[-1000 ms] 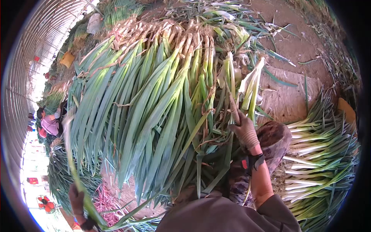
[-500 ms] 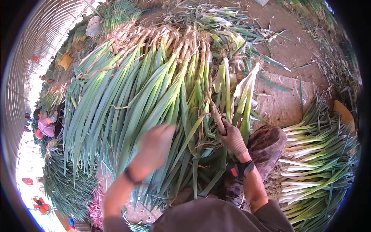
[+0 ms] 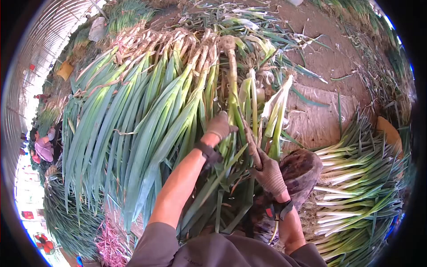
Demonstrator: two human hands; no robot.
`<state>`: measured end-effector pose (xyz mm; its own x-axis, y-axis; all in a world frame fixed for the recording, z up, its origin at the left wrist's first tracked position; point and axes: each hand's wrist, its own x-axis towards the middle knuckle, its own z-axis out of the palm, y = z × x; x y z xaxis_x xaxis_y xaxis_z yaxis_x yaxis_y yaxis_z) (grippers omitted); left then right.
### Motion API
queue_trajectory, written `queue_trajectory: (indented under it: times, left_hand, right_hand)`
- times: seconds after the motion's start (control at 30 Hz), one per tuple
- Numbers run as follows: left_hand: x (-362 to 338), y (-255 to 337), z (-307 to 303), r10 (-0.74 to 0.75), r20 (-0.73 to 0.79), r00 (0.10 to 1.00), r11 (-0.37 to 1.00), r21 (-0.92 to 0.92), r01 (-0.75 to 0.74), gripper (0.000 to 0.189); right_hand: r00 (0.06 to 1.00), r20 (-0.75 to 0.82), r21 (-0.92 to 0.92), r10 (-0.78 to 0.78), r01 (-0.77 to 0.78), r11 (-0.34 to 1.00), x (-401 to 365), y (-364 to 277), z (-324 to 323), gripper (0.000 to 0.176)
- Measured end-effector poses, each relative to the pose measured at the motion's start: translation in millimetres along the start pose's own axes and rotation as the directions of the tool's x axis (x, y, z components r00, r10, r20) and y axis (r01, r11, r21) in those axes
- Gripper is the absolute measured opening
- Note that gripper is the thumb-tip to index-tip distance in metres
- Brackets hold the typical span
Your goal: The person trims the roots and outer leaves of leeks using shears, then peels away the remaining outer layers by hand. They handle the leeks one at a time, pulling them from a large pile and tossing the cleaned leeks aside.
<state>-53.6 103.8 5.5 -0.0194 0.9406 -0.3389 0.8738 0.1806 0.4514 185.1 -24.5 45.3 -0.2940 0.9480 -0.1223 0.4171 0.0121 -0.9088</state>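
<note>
My left hand (image 3: 220, 126), in a grey-brown work glove, is closed around the green part of a leek (image 3: 232, 73) with soil-covered roots. To its right, my gloved right hand (image 3: 270, 174) is closed around the lower end of a thin brown stick-like tool (image 3: 249, 135). The tool's upper end lies against that leek. Left of my hands, a thick row of untrimmed leeks (image 3: 147, 93) lies with roots away from me and long leaves towards me. Pale peeled stalks (image 3: 278, 118) stand just beyond my right hand.
Cleaned leeks (image 3: 342, 191) are stacked at the right, near my knee in camouflage cloth (image 3: 302, 167). Loose leaf scraps (image 3: 253, 24) litter the ground ahead. Pink ties (image 3: 111, 240) and another leek pile (image 3: 71, 218) lie at the left. Another person (image 3: 44, 147) is at the far left.
My left hand has moved up and right from over the leaves and taken hold of a leek. The right hand still holds the brown tool. The whole view has shifted slightly.
</note>
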Motion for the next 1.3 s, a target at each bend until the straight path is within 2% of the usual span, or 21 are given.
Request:
queue_trajectory:
  times: [0.03, 0.13, 0.17, 0.23, 0.3, 0.5, 0.6, 0.77, 0.87, 0.97, 1.17, 1.27, 1.3]
  left_hand:
    - [-13, 5, 5, 0.086, -0.036, 0.996, 0.993, 0.081, -0.082, 0.068]
    - [-40, 15, 17, 0.038, -0.046, 0.998, 0.999, -0.029, -0.04, 0.062]
    - [-44, 17, 19, 0.028, -0.069, 0.997, 0.998, -0.054, -0.032, 0.06]
    - [-51, 20, 21, 0.005, -0.116, 0.993, 0.995, -0.103, -0.018, 0.057]
    - [-49, 20, 22, -0.012, -0.098, 0.995, 0.998, -0.067, 0.006, 0.056]
    - [-44, 27, 20, -0.027, -0.041, 0.999, 1.0, 0.009, 0.028, 0.057]
    - [-43, 28, 16, -0.049, -0.025, 0.998, 0.999, 0.015, 0.05, 0.058]
    - [-37, 21, 25, -0.07, -0.068, 0.995, 0.997, 0.004, 0.071, 0.054]
    - [-37, 23, 21, -0.068, -0.08, 0.994, 0.998, -0.01, 0.067, 0.05]
    - [-35, 25, 20, -0.075, -0.077, 0.994, 0.997, 0.009, 0.076, 0.048]
    - [-40, 35, -1, -0.041, -0.017, 0.999, 0.996, 0.081, 0.042, 0.058]
    - [-32, 31, 4, -0.041, 0.003, 0.999, 0.994, 0.104, 0.041, 0.062]
    - [-34, 33, 1, -0.035, 0.012, 0.999, 0.994, 0.107, 0.033, 0.057]
  right_hand:
    - [0.997, 0.059, -0.046, 0.049, -0.047, 0.998, -4, -20, -6, 0.067]
    - [0.994, 0.029, -0.098, 0.107, -0.104, 0.99, -17, -37, -6, 0.067]
    - [0.996, 0.031, -0.139, 0.084, -0.079, 0.987, -24, -33, -3, 0.069]
    - [0.987, 0.041, -0.245, 0.158, -0.144, 0.959, -39, -38, -2, 0.069]
    - [0.974, 0.033, -0.307, 0.224, -0.203, 0.93, -50, -36, 1, 0.07]
    - [0.991, -0.014, -0.383, 0.134, -0.129, 0.915, -38, -20, 16, 0.066]
    - [0.979, -0.076, -0.399, 0.191, -0.206, 0.894, -19, -20, 21, 0.06]
    - [0.986, -0.091, -0.466, 0.139, -0.165, 0.869, 9, -11, 27, 0.054]
    - [0.981, -0.101, -0.495, 0.165, -0.193, 0.847, 25, -18, 29, 0.064]
    - [0.978, -0.124, -0.527, 0.166, -0.207, 0.824, 39, -15, 35, 0.059]
    - [0.965, -0.194, -0.579, 0.175, -0.257, 0.774, 83, -5, 27, 0.053]
    - [0.978, -0.134, -0.582, 0.157, -0.206, 0.786, 98, -10, 17, 0.051]
    - [0.983, -0.126, -0.586, 0.135, -0.184, 0.789, 104, -11, 15, 0.043]
